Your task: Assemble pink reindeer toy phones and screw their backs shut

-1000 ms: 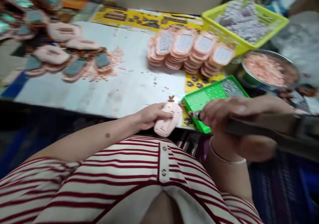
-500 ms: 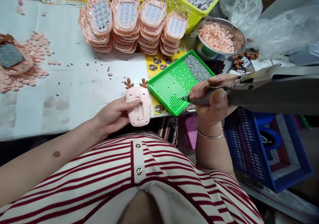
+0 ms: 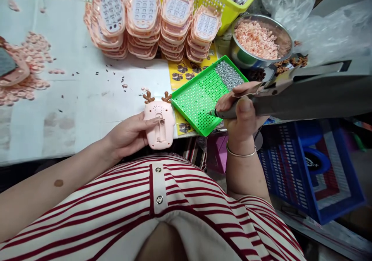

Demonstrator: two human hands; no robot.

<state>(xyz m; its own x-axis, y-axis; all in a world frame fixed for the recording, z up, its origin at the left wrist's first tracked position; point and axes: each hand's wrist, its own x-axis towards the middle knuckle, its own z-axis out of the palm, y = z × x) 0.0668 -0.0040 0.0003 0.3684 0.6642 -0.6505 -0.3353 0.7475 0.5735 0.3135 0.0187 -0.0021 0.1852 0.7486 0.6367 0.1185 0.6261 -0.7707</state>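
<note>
A pink toy phone [image 3: 159, 126] (antlers at the top, back side up) is held at the near edge of the counter [image 3: 87, 98] by the left hand [image 3: 130, 135], its grip closed around the toy's left side. A powered screwdriver [image 3: 279, 98] is clasped in the closed grip of the right hand [image 3: 242, 112], its tip set against the green screw tray [image 3: 203, 98] just beside the toy. Stacked pink shells [image 3: 151, 21] and a metal bowl [image 3: 258, 40] are seen behind.
</note>
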